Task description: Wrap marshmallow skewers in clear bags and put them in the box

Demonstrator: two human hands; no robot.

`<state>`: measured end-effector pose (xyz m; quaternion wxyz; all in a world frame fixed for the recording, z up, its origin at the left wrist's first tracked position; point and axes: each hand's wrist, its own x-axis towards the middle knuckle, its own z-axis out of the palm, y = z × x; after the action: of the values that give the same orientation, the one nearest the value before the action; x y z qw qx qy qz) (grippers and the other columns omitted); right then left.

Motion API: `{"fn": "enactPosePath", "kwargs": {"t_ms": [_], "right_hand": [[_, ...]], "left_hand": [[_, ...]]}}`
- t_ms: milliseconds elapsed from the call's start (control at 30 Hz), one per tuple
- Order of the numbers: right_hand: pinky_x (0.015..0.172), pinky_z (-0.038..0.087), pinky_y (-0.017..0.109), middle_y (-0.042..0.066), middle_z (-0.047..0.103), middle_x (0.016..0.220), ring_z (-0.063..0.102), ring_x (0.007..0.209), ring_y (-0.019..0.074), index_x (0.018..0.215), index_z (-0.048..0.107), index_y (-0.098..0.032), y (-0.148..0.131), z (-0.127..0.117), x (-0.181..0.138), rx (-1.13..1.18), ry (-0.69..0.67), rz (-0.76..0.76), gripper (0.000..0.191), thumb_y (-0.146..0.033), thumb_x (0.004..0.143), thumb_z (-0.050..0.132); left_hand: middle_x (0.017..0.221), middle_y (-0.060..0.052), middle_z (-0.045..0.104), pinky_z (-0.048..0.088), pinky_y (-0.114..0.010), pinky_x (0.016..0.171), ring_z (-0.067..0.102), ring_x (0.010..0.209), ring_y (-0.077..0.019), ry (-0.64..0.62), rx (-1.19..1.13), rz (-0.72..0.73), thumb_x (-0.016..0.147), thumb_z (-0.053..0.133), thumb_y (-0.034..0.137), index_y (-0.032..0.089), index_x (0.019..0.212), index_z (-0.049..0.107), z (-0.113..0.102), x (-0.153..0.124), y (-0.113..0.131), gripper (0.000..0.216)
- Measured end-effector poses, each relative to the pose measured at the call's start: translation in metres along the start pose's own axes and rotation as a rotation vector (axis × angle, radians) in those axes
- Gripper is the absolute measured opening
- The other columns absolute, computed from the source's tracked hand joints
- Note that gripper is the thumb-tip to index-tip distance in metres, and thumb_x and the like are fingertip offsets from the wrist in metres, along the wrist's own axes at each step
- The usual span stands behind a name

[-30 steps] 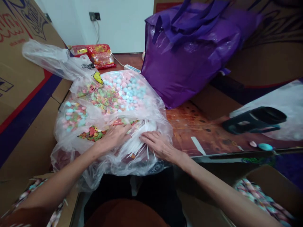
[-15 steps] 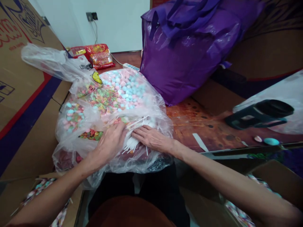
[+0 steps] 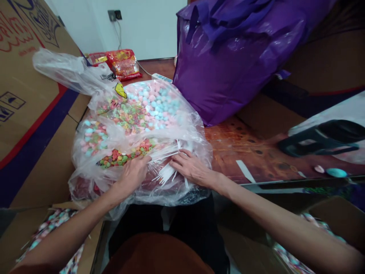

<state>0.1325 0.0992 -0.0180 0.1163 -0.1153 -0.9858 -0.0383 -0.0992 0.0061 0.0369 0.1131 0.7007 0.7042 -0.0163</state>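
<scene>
A large clear plastic bag [image 3: 196, 129] lies on the table in front of me, with pink and blue round balls [image 3: 159, 102] and coloured ring-shaped pieces [image 3: 122, 156] in it. At its near opening is a loose bunch of thin white sticks [image 3: 167, 173]. My right hand [image 3: 192, 167] is curled over the bunch, gripping sticks whose ends fan out under the fingers. On the left side, my left hand [image 3: 134, 174] has its fingers bent and closed at the ends of other sticks; its fingertips are partly hidden.
Behind stands a big purple bag [image 3: 222, 72]. To the right lies a dark tumbler [image 3: 322, 139], with a blue oval piece [image 3: 336, 172] near the table edge. Red snack packs [image 3: 124, 62] sit at the back. A large cardboard box [image 3: 37, 110] rises on the left; open boxes [image 3: 91, 239] stand below.
My hands have moved apart slightly, with the right hand drawn away from the left. More ring-shaped pieces and sticks show between them. The whole view has shifted a little.
</scene>
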Motion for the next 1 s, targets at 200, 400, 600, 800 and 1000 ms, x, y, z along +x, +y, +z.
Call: {"fn": "enactPosePath", "kwargs": {"t_ms": [200,400,600,800,1000], "right_hand": [[0.104,0.042,0.046,0.017,0.065,0.117,0.059,0.109,0.0252,0.118,0.060,-0.010,-0.003,-0.008,0.014,0.054,-0.080,-0.035,0.026,-0.008,0.098,0.044],[0.097,0.042,0.044,0.010,0.065,0.093,0.060,0.087,0.0221,0.101,0.062,-0.012,-0.005,-0.024,0.021,0.012,-0.272,-0.054,0.016,-0.011,0.098,0.046],[0.087,0.043,0.040,0.012,0.066,0.100,0.058,0.092,0.0236,0.096,0.062,-0.014,0.001,-0.026,0.013,0.011,-0.262,-0.095,0.015,-0.016,0.099,0.047],[0.085,0.043,0.040,0.013,0.064,0.097,0.057,0.088,0.0240,0.104,0.062,-0.012,0.006,-0.007,-0.010,0.058,-0.158,-0.053,0.021,-0.006,0.089,0.048],[0.085,0.042,0.040,0.016,0.058,0.114,0.053,0.097,0.0250,0.138,0.047,-0.012,0.007,-0.004,-0.013,0.212,-0.092,0.025,0.055,-0.009,0.084,0.053]], "left_hand": [[0.107,-0.011,0.074,0.050,-0.033,0.080,0.071,0.095,-0.0264,0.186,-0.165,-0.020,0.095,0.053,0.025,0.019,0.124,0.059,0.017,-0.002,-0.004,0.031],[0.102,-0.009,0.074,0.046,-0.031,0.077,0.069,0.092,-0.0242,0.161,-0.167,0.007,0.093,0.053,0.023,0.019,0.111,0.066,0.019,0.002,-0.006,0.022],[0.063,0.002,0.053,0.034,-0.025,0.060,0.053,0.064,-0.0155,0.096,-0.449,-0.019,0.091,0.050,0.028,0.018,0.072,0.057,0.008,0.022,-0.006,0.023],[0.061,0.003,0.048,0.027,-0.027,0.061,0.047,0.061,-0.0155,0.157,-0.362,-0.039,0.088,0.052,0.023,0.019,0.073,0.057,0.007,0.025,-0.001,0.016],[0.065,0.000,0.055,0.029,-0.028,0.062,0.051,0.065,-0.0173,0.135,-0.307,-0.054,0.089,0.052,0.021,0.019,0.080,0.062,0.013,0.022,0.002,0.013]]}}
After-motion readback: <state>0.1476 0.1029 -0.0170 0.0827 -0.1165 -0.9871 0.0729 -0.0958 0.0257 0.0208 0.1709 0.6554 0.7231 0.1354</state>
